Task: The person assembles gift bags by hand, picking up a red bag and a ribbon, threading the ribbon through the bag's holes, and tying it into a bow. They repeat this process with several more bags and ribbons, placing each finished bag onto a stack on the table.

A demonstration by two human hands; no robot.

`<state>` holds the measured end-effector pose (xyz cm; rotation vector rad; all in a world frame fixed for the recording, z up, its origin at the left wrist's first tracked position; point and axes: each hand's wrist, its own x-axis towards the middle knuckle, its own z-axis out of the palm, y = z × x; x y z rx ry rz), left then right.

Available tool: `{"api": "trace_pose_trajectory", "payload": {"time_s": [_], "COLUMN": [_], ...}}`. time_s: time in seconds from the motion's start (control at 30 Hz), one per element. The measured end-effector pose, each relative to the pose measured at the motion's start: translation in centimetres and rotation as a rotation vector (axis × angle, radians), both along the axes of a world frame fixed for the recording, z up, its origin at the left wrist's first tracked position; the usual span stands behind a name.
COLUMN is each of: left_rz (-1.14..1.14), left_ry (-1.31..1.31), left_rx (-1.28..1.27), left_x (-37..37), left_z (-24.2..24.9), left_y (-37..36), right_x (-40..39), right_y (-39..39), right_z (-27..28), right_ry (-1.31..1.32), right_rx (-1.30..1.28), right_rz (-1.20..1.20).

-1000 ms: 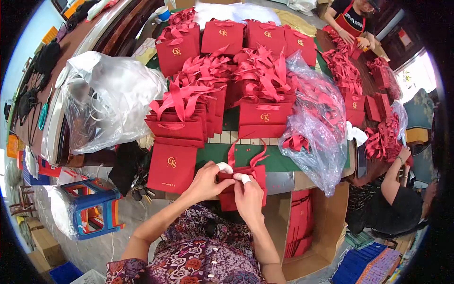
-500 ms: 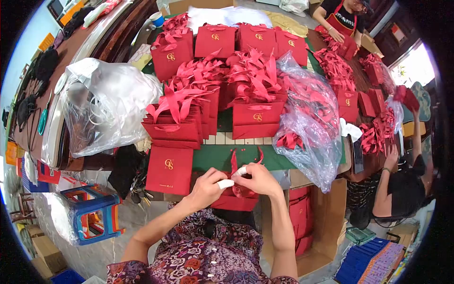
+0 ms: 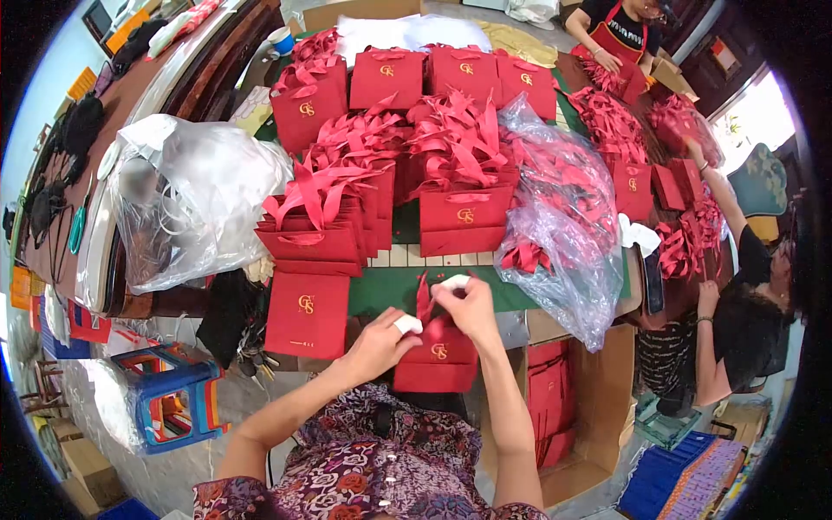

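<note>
A red paper gift bag [image 3: 436, 368] with a gold logo stands at the table's front edge, in front of my body. A red ribbon [image 3: 424, 299] rises from its top. My right hand [image 3: 471, 310], white tape round a finger, pinches the ribbon above the bag. My left hand [image 3: 380, 344], also with a taped finger, is closed at the bag's upper left corner; its fingertips hide what they grip. Left of my hands lies another red bag [image 3: 305, 322], flat on the green mat [image 3: 381, 290].
Rows of red bags [image 3: 465, 217] with ribbon handles stand beyond my hands. Clear plastic bags [image 3: 195, 204] lie left, and one with ribbons [image 3: 563, 225] right. A cardboard box [image 3: 598, 407] holds red bags below. Co-workers [image 3: 737, 321] sit right and stand at the far right.
My hands have moved apart, the right one upward, and the gold logo on the bag between them now shows. At the right, a co-worker's arm has shifted toward the far bags.
</note>
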<state>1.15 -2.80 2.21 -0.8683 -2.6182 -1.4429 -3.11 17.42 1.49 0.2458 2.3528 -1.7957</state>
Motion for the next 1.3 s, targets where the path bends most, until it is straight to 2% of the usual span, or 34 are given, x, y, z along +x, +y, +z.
{"api": "trace_pose_trajectory", "payload": {"time_s": [0.17, 0.23, 0.33, 0.4, 0.53, 0.63, 0.8, 0.87, 0.9, 0.93, 0.97, 1.0, 1.07, 1.13, 1.3], "left_rz": [0.104, 0.138, 0.211, 0.291, 0.276, 0.267, 0.237, 0.236, 0.258, 0.259, 0.252, 0.244, 0.245, 0.210, 0.187], "left_ry": [-0.022, -0.058, -0.090, -0.040, -0.085, -0.068, -0.106, -0.054, -0.028, -0.027, -0.080, -0.135, -0.194, -0.280, -0.243], "left_rx": [-0.009, 0.015, 0.046, -0.062, -0.150, -0.203, -0.297, -0.185, -0.137, -0.137, -0.119, -0.103, -0.071, 0.021, 0.000], "left_x": [-0.8, -1.1, -2.0, -3.1, -5.0, -5.8, -6.2, -6.0, -5.9, -5.8, -5.6, -5.4, -5.1, -4.9, -4.9], "left_z": [0.2, 1.4, 1.3, 1.2, 1.9, 1.2, -0.3, -1.1, -0.6, -0.1, 0.5, 0.9, 1.2, 1.4, 1.9], "left_y": [-0.1, -0.1, 0.0, 0.3, 1.9, 3.1, 3.6, 3.7, 3.9, 4.0, 4.1, 4.2, 4.5, 4.6, 4.2], "right_x": [0.5, 1.2, 2.7, 3.8, 4.9, 4.8, 4.5, 4.4, 4.3, 4.3, 4.1, 3.9, 3.6, 3.3, 3.0], "right_y": [0.9, 2.1, 4.0, 4.4, 4.5, 4.4, 4.2, 4.3, 4.2, 4.1, 4.0, 3.6, 2.6, 1.7, 0.9], "right_z": [1.7, 2.5, 3.5, 3.3, 3.2, 2.2, 1.3, 1.1, 1.4, 1.9, 2.1, 1.9, 1.3, 2.6, 1.8], "right_ry": [0.107, 0.194, 0.209, 0.199, 0.144, 0.164, 0.182, 0.128, 0.130, 0.107, 0.085, 0.085, 0.214, 0.114, 0.172], "right_rx": [0.032, 0.196, 0.287, 0.276, 0.322, 0.698, 0.809, 0.583, 0.582, 0.434, 0.287, 0.286, -0.127, -0.124, -0.163], "right_rz": [-0.004, -0.163, -0.205, -0.260, -0.206, -0.271, -0.277, -0.262, -0.262, -0.271, -0.276, -0.274, -0.228, -0.140, -0.139]}}
